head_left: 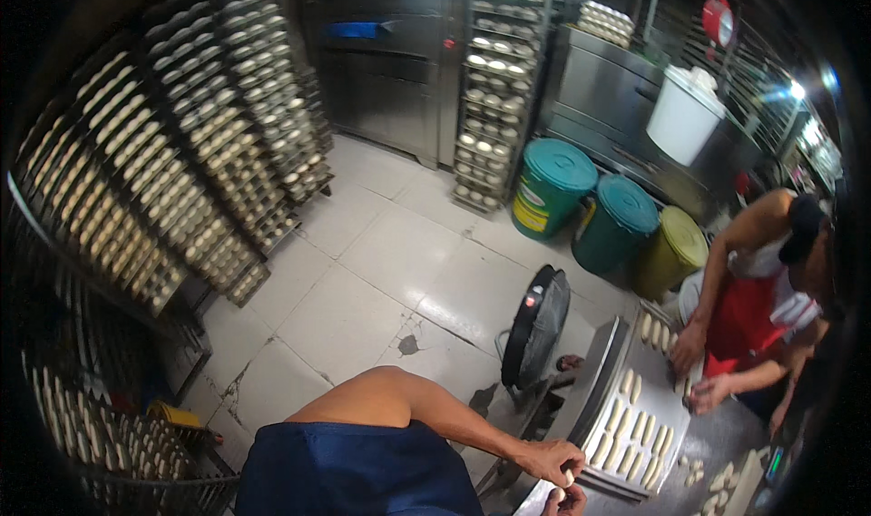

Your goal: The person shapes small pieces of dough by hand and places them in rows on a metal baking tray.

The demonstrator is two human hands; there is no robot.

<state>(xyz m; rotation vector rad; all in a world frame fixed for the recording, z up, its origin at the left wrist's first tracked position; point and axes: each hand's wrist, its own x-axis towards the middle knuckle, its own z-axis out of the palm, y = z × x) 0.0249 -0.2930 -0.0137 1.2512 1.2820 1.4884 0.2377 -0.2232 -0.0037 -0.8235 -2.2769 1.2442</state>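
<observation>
At the lower edge, my left hand (pixel 546 460) is closed, with its fingertips on a small pale piece of dough (pixel 569 478). Just below it, my right hand (pixel 572 502) is partly cut off by the frame's edge. Its fingers close round the same pale dough, and I cannot tell whether this is one piece or two. Right beside my hands lies a metal tray (pixel 594 481) bearing several rows of finger-shaped dough rolls (pixel 637 425). Across the tray, a co-worker's hands (pixel 703 384) rest at its far right edge, near more rolls.
Small dough pieces (pixel 721 489) lie on the metal table (pixel 699 439). Racks of dough-filled trays (pixel 172 153) stand at left, another rack (pixel 494 89) at the back. Lidded green bins (pixel 553 189) line the far side. A round black-rimmed object (pixel 535 325) stands near the table.
</observation>
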